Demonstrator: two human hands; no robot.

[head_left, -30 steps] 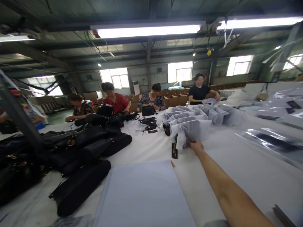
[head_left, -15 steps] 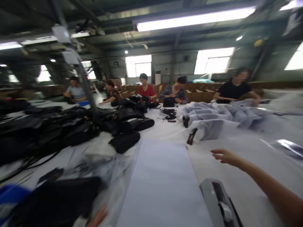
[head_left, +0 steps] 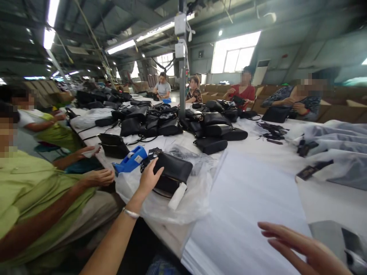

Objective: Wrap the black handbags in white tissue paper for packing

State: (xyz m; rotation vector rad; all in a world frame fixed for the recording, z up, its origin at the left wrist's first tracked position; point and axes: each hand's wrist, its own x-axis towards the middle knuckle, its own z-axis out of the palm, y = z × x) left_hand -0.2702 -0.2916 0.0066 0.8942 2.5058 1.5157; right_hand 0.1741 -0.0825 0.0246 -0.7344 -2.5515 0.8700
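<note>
My left hand (head_left: 150,176), a silver bangle at its wrist, rests with fingers apart on the near left side of a black handbag (head_left: 174,166). A white paper roll or wrap (head_left: 177,196) sticks out at the bag's front. Under the bag lies a clear plastic bag (head_left: 197,206), spread to the table edge. My right hand (head_left: 295,242) hovers with outstretched fingers over the right side of a stack of white paper sheets (head_left: 243,202), holding nothing. Right of it stands a grey tape dispenser (head_left: 335,240), partly cut off by the frame.
A blue tape dispenser (head_left: 130,159) stands beside the handbag. Black bags (head_left: 155,118) are heaped along the table behind. Plastic-wrapped goods (head_left: 338,141) and black tags (head_left: 272,131) lie to the right. A co-worker in a green top (head_left: 43,198) sits close at my left.
The view has swung left, bringing the co-workers on the left into sight. My left hand has come onto the black handbag; my right hand is now over the paper stack.
</note>
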